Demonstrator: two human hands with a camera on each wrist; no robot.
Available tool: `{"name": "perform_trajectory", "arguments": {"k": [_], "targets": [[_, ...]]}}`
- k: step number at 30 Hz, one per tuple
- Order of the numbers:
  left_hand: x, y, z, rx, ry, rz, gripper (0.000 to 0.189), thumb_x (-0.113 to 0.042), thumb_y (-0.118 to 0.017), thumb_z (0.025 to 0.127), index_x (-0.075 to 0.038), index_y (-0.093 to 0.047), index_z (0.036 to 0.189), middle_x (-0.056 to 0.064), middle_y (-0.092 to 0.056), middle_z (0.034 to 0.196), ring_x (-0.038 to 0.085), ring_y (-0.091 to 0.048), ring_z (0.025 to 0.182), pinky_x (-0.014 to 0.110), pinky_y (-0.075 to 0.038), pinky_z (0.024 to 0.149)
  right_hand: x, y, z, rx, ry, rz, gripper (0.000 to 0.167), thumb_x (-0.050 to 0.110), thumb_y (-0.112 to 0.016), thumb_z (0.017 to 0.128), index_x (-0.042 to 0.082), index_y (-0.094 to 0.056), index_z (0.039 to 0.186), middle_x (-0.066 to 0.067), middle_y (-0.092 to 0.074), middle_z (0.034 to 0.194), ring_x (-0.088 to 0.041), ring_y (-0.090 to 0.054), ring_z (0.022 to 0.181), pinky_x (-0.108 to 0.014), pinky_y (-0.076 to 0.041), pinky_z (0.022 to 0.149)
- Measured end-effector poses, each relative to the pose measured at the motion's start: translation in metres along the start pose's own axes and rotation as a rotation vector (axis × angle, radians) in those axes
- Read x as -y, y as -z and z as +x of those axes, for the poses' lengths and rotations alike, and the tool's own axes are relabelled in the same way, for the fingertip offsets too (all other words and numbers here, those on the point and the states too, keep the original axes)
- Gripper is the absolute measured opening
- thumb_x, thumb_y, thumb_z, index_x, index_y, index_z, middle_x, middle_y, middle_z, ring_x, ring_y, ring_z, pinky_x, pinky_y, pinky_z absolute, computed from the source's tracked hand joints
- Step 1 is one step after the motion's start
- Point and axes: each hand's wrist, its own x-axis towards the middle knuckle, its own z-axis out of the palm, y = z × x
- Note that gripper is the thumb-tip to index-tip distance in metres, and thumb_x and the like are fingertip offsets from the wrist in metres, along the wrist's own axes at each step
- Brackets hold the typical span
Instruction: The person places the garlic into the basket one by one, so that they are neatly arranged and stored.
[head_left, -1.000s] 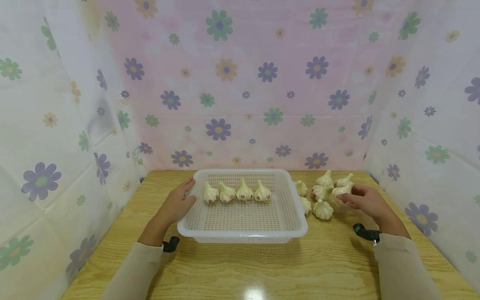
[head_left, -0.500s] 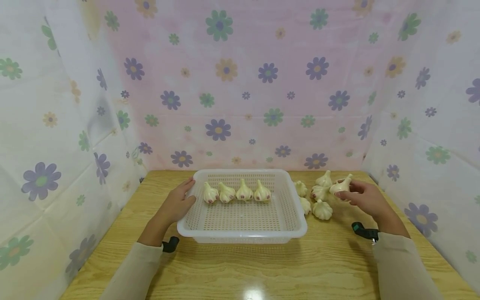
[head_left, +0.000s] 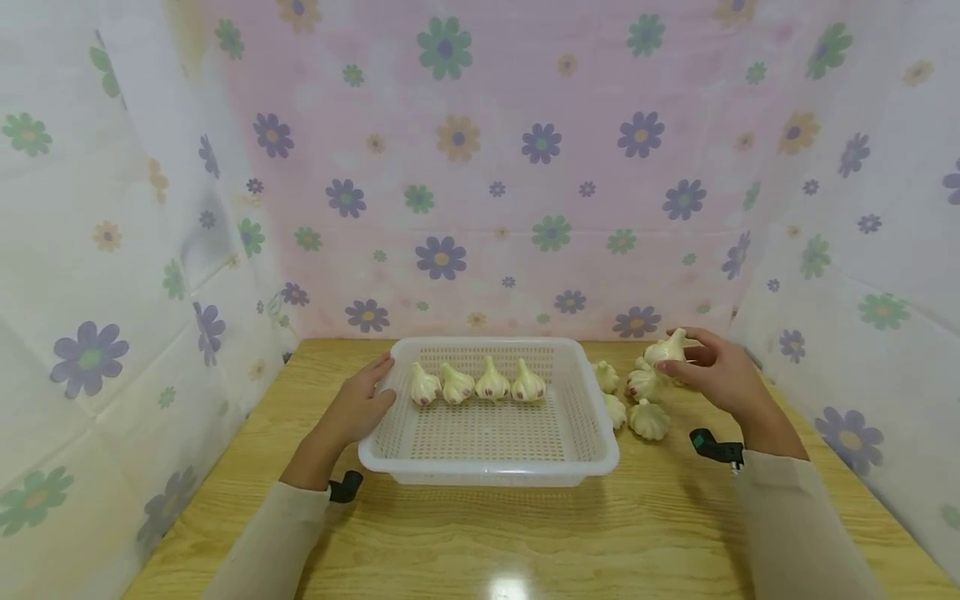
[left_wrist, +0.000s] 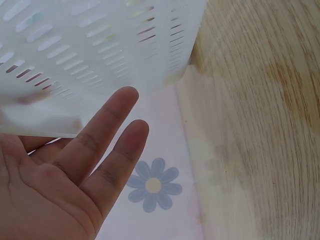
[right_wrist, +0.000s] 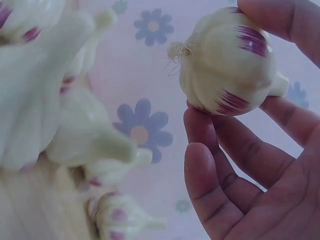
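My left hand [head_left: 358,407] grips the left rim of a white plastic basket [head_left: 487,468], thumb over the edge. In the left wrist view, two fingers of the left hand [left_wrist: 65,170] extend straight beside the slotted basket wall [left_wrist: 107,55]. Four-fingered detail beyond that is partly hidden. A row of several garlic bulbs [head_left: 492,383] sits inside the basket toward its back. My right hand [head_left: 716,371] pinches another garlic bulb [right_wrist: 230,65] between thumb and fingers, raised above the pile right of the basket, its stem pointing up in the head view.
Several loose garlic bulbs [head_left: 649,421] lie on the wooden table [head_left: 465,533] right of the basket, some against its wall. Flower-patterned cloth [head_left: 495,167] stands behind the table and along both sides.
My right hand has lifted the garlic bulb up from the pile and moved it slightly left. The left hand and the basket stay in place.
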Motion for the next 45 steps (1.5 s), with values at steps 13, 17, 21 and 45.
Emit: {"name": "perform_trajectory", "arguments": {"k": [13,17,21,45], "targets": [[0.002,-0.001,0.000,0.001,0.015,0.001,0.066,-0.017,-0.049,0.098,0.002,-0.034,0.159,0.014,-0.025,0.171,0.042,-0.026,0.156,0.059,-0.031,0.121,0.062,-0.016,0.023,0.034,0.104,-0.002,0.079,0.051,-0.077,0.089,0.031,-0.042,0.158,-0.018,-0.069,0.133,-0.036,-0.070,0.115,-0.041,-0.061,0.082],[0.002,-0.002,0.001,0.006,0.019,0.000,0.066,-0.017,-0.050,0.098,0.001,-0.034,0.160,0.013,-0.025,0.171,0.042,-0.025,0.156,0.059,-0.031,0.121,0.076,-0.024,0.027,0.055,0.135,0.017,0.076,0.049,-0.078,0.089,0.034,-0.045,0.155,-0.017,-0.070,0.131,-0.034,-0.070,0.114,-0.044,-0.061,0.084],[0.001,-0.002,0.001,0.006,0.015,-0.004,0.066,-0.017,-0.050,0.098,0.001,-0.034,0.159,0.014,-0.025,0.171,0.042,-0.025,0.156,0.059,-0.030,0.121,0.089,-0.033,0.034,0.083,0.147,0.038,0.078,0.048,-0.081,0.087,0.036,-0.045,0.154,-0.014,-0.072,0.127,-0.032,-0.072,0.110,-0.042,-0.061,0.082],[-0.001,-0.002,0.000,0.001,0.013,0.000,0.066,-0.015,-0.050,0.098,0.002,-0.034,0.159,0.014,-0.026,0.171,0.042,-0.026,0.155,0.059,-0.030,0.121,0.145,-0.096,0.061,0.259,0.254,0.036,0.082,0.042,-0.088,0.081,0.041,-0.047,0.152,-0.007,-0.071,0.129,-0.027,-0.072,0.111,-0.051,-0.059,0.094]]}}
